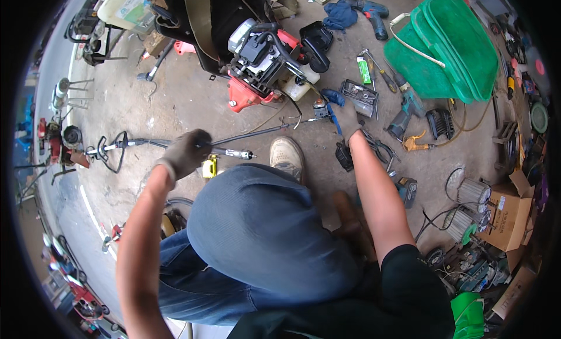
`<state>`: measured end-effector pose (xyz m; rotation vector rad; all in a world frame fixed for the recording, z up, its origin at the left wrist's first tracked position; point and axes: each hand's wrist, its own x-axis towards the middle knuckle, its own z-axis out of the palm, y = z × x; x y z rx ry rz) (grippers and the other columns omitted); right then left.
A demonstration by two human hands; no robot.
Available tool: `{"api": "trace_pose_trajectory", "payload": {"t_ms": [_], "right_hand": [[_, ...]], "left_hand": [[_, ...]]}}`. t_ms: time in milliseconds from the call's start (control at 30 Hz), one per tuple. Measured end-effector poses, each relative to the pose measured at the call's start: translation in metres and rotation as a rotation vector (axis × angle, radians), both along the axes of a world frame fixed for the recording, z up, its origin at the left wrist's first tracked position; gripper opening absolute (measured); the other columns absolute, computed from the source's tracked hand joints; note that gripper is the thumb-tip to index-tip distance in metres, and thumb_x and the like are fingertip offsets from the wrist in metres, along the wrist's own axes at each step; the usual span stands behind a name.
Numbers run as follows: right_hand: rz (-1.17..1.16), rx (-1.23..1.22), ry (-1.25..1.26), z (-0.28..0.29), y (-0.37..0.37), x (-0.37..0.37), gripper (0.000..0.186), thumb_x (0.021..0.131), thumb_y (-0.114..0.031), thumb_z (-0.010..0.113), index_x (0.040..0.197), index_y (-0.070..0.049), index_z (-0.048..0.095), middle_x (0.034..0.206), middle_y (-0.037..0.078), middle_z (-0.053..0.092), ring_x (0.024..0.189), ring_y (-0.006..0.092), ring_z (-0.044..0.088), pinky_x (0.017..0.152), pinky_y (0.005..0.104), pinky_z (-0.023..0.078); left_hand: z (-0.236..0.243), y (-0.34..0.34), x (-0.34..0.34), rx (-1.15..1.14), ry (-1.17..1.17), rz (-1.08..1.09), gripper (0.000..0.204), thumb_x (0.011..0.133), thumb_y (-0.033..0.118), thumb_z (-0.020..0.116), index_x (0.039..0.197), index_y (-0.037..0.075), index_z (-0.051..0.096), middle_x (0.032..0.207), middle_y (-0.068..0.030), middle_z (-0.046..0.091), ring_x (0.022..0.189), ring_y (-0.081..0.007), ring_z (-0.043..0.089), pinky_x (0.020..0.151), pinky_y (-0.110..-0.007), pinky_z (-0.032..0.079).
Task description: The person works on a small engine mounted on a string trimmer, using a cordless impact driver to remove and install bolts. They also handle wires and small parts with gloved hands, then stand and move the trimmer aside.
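My left hand, in a grey work glove, is closed around a black flexible shaft whose metal end sticks out to the right. From the same hand a thin black cable stretches across to my right hand. My right hand, also gloved, is closed on a blue-handled tool that looks like pliers; its head is at the cable's far end, partly hidden by the fingers. Beyond them lies a small backpack engine with a red housing and a whitish fuel tank.
Right of my hand are a parts tray, a cordless impact driver, screwdrivers and a green basket. A cordless drill lies farther back. My shoe stands near the cable, with a yellow object left of it. A cardboard box sits at right.
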<state>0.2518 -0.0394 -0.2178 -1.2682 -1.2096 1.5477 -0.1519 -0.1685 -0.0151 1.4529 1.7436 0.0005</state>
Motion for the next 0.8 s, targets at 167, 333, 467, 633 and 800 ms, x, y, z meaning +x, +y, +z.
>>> {"api": "trace_pose_trajectory", "payload": {"t_ms": [167,333,467,633,800], "right_hand": [[0.106,-0.010,-0.193,0.002,0.014,0.007,0.041,0.088,-0.004,0.052,0.127,0.001,0.062,0.114,0.011,0.069,0.100,0.0169,0.065,0.090,0.0300,0.051],[0.253,0.368,-0.356,-0.019,0.027,0.045,0.040,0.093,-0.015,0.058,0.130,0.000,0.060,0.120,0.011,0.066,0.107,0.0227,0.064,0.095,0.0342,0.051],[0.204,0.068,-0.417,-0.002,0.023,0.041,0.042,0.090,-0.011,0.058,0.130,0.002,0.058,0.114,0.008,0.068,0.105,0.0149,0.064,0.086,0.0287,0.052],[0.134,0.412,-1.243,0.012,0.024,0.056,0.038,0.089,-0.031,0.062,0.121,-0.011,0.069,0.116,0.014,0.070,0.100,0.0309,0.068,0.084,0.0404,0.052],[0.068,0.112,-0.594,0.065,0.108,0.131,0.042,0.094,-0.028,0.062,0.129,-0.003,0.061,0.112,0.009,0.069,0.089,0.0229,0.068,0.082,0.0353,0.053]], "left_hand": [[0.117,-0.046,-0.034,-0.039,0.028,0.164,0.026,0.092,0.017,0.063,0.115,0.005,0.063,0.080,-0.0046,0.066,0.068,-0.0127,0.060,0.061,-0.032,0.051],[0.225,-0.111,-0.052,0.017,0.043,0.245,0.029,0.093,0.009,0.066,0.121,0.004,0.065,0.096,-0.0014,0.067,0.085,-0.0073,0.058,0.076,-0.025,0.050],[0.274,-0.167,-0.069,0.213,-0.095,0.444,0.033,0.096,0.014,0.064,0.126,0.001,0.061,0.112,-0.0059,0.068,0.100,-0.0102,0.060,0.090,-0.027,0.049],[0.255,-0.209,-0.080,0.418,-0.184,0.616,0.036,0.096,0.010,0.064,0.129,-0.002,0.059,0.117,-0.0078,0.067,0.104,-0.0121,0.061,0.095,-0.029,0.049],[0.147,-0.168,-0.076,0.355,-0.040,0.259,0.043,0.091,0.025,0.068,0.126,0.002,0.059,0.117,-0.0184,0.063,0.105,-0.0314,0.066,0.091,-0.040,0.053]]}}
